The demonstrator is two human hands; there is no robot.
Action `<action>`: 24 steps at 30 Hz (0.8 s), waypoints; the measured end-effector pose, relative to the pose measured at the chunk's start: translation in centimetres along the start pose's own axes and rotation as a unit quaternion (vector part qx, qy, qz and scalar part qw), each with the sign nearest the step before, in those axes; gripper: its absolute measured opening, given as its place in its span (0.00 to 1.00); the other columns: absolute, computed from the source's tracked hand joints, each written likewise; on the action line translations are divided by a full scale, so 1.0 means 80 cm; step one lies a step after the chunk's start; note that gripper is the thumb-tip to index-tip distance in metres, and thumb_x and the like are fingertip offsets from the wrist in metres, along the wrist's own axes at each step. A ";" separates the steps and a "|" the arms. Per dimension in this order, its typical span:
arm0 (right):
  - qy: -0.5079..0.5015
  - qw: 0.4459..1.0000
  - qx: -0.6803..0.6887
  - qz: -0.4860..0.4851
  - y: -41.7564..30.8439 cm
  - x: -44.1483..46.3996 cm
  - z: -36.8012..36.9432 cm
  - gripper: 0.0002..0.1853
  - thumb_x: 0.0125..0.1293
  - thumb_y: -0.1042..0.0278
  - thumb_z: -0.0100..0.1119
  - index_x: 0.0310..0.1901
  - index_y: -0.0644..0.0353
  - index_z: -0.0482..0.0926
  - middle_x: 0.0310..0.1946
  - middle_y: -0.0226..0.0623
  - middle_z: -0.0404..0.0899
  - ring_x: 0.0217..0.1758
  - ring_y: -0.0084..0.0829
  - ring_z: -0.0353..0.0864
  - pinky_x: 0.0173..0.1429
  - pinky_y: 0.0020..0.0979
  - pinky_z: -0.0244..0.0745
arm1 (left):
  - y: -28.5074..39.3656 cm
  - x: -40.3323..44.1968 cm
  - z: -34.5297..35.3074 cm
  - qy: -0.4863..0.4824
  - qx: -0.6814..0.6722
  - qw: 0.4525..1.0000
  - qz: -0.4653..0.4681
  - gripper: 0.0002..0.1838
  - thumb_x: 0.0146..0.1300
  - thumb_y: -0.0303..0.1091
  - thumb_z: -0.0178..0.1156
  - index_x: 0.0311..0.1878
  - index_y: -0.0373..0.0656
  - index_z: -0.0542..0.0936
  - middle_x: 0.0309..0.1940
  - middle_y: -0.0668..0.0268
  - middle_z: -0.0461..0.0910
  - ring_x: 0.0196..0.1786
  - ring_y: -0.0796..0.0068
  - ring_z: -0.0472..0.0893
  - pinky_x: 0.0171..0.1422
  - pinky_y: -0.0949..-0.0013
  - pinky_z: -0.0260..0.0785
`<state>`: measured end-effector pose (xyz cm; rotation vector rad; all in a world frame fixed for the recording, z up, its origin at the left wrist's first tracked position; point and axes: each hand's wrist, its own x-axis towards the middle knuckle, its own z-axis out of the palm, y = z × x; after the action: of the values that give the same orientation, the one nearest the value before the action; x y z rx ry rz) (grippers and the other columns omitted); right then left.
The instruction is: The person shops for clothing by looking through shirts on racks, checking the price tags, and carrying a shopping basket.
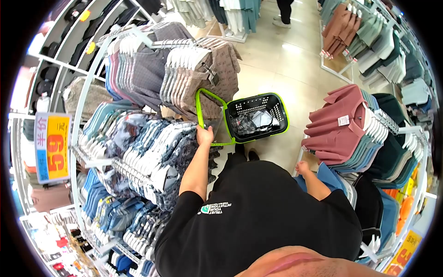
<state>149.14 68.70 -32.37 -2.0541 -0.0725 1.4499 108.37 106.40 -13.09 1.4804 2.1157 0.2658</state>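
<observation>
My left hand is closed around the bright green handle of a black shopping basket. The basket has a green rim and perforated walls, and it hangs tilted in front of me. Inside lie a clear plastic-wrapped item and a dark, crumpled one, whose kinds I cannot make out. My right hand is curled at my right side, with nothing visible in it. Blue garments hang close by it, below a dusty-red polo shirt.
To the left stands a rack of patterned shirts with a price sign. Another rack runs along the right. The tiled aisle leads forward between them; a person in dark trousers stands at its far end.
</observation>
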 end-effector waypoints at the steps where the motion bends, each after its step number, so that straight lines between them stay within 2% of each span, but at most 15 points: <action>1: 0.001 1.000 -0.005 -0.015 0.001 0.003 0.008 0.05 0.66 0.68 0.54 0.38 0.58 0.74 0.26 0.35 0.76 0.22 0.28 0.77 0.22 0.30 0.70 | -0.008 0.019 0.015 0.027 -0.022 0.998 0.046 0.28 0.59 0.43 0.65 0.56 0.37 0.68 0.45 0.44 0.80 0.50 0.44 0.80 0.54 0.51 0.73; 3: 0.012 0.999 -0.005 -0.031 -0.014 -0.005 0.023 0.05 0.66 0.67 0.55 0.39 0.58 0.75 0.27 0.35 0.77 0.23 0.28 0.77 0.25 0.30 0.72 | 0.020 0.019 0.006 -0.135 -0.196 0.970 -0.051 0.26 0.59 0.43 0.65 0.54 0.37 0.69 0.39 0.47 0.82 0.44 0.44 0.82 0.47 0.52 0.75; 5: -0.030 0.998 0.028 -0.042 -0.059 -0.048 0.059 0.09 0.67 0.64 0.55 0.44 0.59 0.77 0.29 0.34 0.80 0.28 0.26 0.81 0.27 0.28 0.74 | 0.029 0.018 0.048 -0.186 -0.152 0.970 0.029 0.23 0.60 0.41 0.64 0.51 0.37 0.70 0.34 0.47 0.83 0.40 0.43 0.83 0.43 0.50 0.76; 7: -0.039 0.996 0.015 -0.082 -0.111 -0.085 0.087 0.12 0.68 0.61 0.56 0.47 0.60 0.77 0.33 0.33 0.81 0.33 0.25 0.82 0.31 0.26 0.75 | 0.041 -0.014 0.104 -0.101 -0.011 0.969 0.224 0.20 0.60 0.39 0.63 0.49 0.37 0.70 0.35 0.45 0.82 0.41 0.42 0.82 0.45 0.48 0.75; 8: -0.032 0.996 0.015 -0.081 -0.123 -0.081 0.096 0.12 0.68 0.61 0.56 0.47 0.60 0.77 0.33 0.33 0.81 0.33 0.25 0.82 0.31 0.26 0.75 | 0.058 -0.039 0.118 -0.104 -0.021 0.972 0.211 0.19 0.61 0.38 0.62 0.49 0.37 0.70 0.35 0.44 0.81 0.41 0.41 0.82 0.46 0.47 0.74; 10: -0.068 0.985 0.058 -0.147 -0.137 -0.066 0.116 0.13 0.70 0.61 0.56 0.49 0.60 0.77 0.35 0.33 0.81 0.34 0.24 0.81 0.33 0.25 0.75 | 0.080 -0.063 0.140 -0.129 -0.038 0.967 0.215 0.19 0.61 0.37 0.61 0.49 0.38 0.70 0.37 0.43 0.81 0.42 0.41 0.81 0.47 0.46 0.74; 12: -0.082 0.982 0.035 -0.168 -0.191 -0.095 0.130 0.14 0.71 0.62 0.57 0.50 0.62 0.76 0.37 0.34 0.81 0.36 0.23 0.80 0.39 0.24 0.76 | 0.090 -0.063 0.146 -0.168 -0.046 0.959 0.225 0.19 0.60 0.37 0.61 0.50 0.38 0.69 0.38 0.42 0.81 0.44 0.40 0.80 0.48 0.46 0.73; 15: -0.111 0.971 0.016 -0.212 -0.271 -0.137 0.160 0.15 0.71 0.61 0.56 0.52 0.62 0.75 0.40 0.35 0.80 0.38 0.24 0.80 0.42 0.27 0.76 | 0.112 -0.032 0.140 -0.231 -0.084 0.952 0.182 0.18 0.59 0.34 0.61 0.48 0.36 0.69 0.38 0.42 0.80 0.44 0.40 0.80 0.48 0.46 0.73; 16: -0.114 0.968 0.015 -0.224 -0.287 -0.137 0.173 0.16 0.71 0.61 0.56 0.53 0.63 0.75 0.40 0.36 0.80 0.40 0.26 0.80 0.45 0.28 0.76 | 0.113 -0.021 0.152 -0.225 -0.114 0.946 0.204 0.17 0.59 0.34 0.61 0.47 0.35 0.69 0.35 0.43 0.81 0.39 0.43 0.82 0.44 0.48 0.75; 17: -0.116 0.968 0.011 -0.222 -0.299 -0.127 0.188 0.16 0.71 0.61 0.56 0.53 0.63 0.75 0.40 0.36 0.80 0.40 0.26 0.80 0.45 0.28 0.76 | 0.144 -0.033 0.115 -0.271 -0.133 0.936 0.181 0.17 0.59 0.33 0.61 0.46 0.34 0.69 0.31 0.45 0.81 0.30 0.49 0.84 0.36 0.51 0.76; 19: -0.002 0.918 -0.095 -0.386 -0.313 -0.099 0.222 0.19 0.73 0.55 0.52 0.52 0.63 0.75 0.37 0.40 0.81 0.39 0.31 0.80 0.46 0.32 0.75 | 0.169 -0.050 0.112 -0.316 -0.172 0.910 0.207 0.17 0.59 0.33 0.60 0.46 0.33 0.69 0.28 0.46 0.81 0.23 0.54 0.83 0.29 0.55 0.76; 21: 0.026 0.913 -0.049 -0.405 -0.343 -0.082 0.245 0.22 0.74 0.51 0.47 0.52 0.65 0.75 0.38 0.46 0.80 0.41 0.38 0.79 0.50 0.36 0.74 | 0.205 -0.085 0.083 -0.315 -0.156 0.896 0.270 0.17 0.60 0.32 0.60 0.48 0.33 0.68 0.28 0.49 0.81 0.23 0.57 0.83 0.28 0.56 0.76; 22: 0.036 0.922 -0.023 -0.384 -0.364 -0.091 0.250 0.23 0.74 0.51 0.44 0.50 0.66 0.75 0.39 0.49 0.81 0.42 0.41 0.80 0.51 0.37 0.73 | 0.211 -0.093 0.078 -0.385 -0.188 0.869 0.249 0.19 0.59 0.31 0.61 0.49 0.33 0.68 0.28 0.51 0.81 0.26 0.60 0.84 0.30 0.58 0.76; 23: 0.000 0.959 -0.003 -0.285 -0.382 -0.091 0.243 0.19 0.73 0.55 0.48 0.50 0.64 0.76 0.40 0.47 0.82 0.43 0.38 0.81 0.50 0.36 0.73 | 0.216 -0.098 0.072 -0.452 -0.219 0.834 0.228 0.21 0.59 0.31 0.62 0.51 0.33 0.68 0.29 0.53 0.81 0.28 0.62 0.85 0.33 0.60 0.76; 24: -0.005 0.954 -0.007 -0.298 -0.396 -0.099 0.243 0.17 0.73 0.57 0.49 0.49 0.64 0.76 0.39 0.45 0.82 0.43 0.36 0.81 0.49 0.35 0.74 | 0.221 -0.099 0.050 -0.493 -0.204 0.809 0.245 0.22 0.58 0.30 0.62 0.54 0.34 0.68 0.31 0.54 0.82 0.27 0.64 0.84 0.36 0.61 0.76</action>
<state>138.48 100.04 -13.69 -1.8093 -0.6500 1.0755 126.77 105.24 -5.99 1.4087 0.7759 0.0797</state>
